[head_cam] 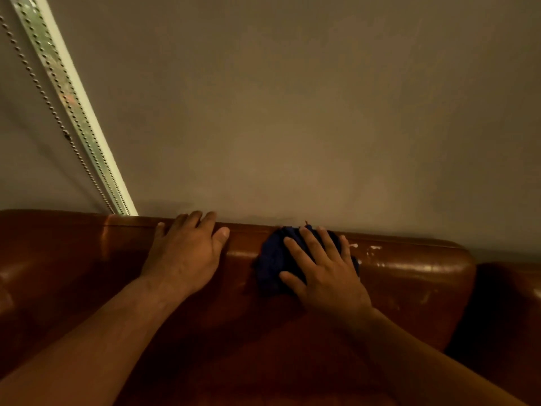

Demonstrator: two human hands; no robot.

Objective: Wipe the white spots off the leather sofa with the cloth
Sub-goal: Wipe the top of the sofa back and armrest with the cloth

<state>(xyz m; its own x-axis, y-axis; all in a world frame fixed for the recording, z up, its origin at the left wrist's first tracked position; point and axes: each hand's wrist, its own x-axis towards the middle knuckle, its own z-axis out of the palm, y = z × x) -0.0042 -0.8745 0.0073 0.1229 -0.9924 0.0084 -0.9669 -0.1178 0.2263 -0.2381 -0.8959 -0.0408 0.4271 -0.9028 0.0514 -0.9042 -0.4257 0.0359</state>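
Observation:
A brown leather sofa (409, 276) fills the lower part of the view, its backrest top running along the wall. A bunched dark blue cloth (272, 259) lies on the top of the backrest. My right hand (322, 268) presses flat on the cloth with fingers spread and straight. Small white spots (373, 249) mark the leather just to the right of the cloth. My left hand (187, 253) rests on the backrest top to the left of the cloth, fingers draped over the edge and holding nothing.
A plain beige wall (292, 112) stands directly behind the sofa. A window frame (73, 106) with a beaded blind chain (44, 92) runs diagonally at the left. A dark gap (497, 303) separates this sofa section from another cushion at the right.

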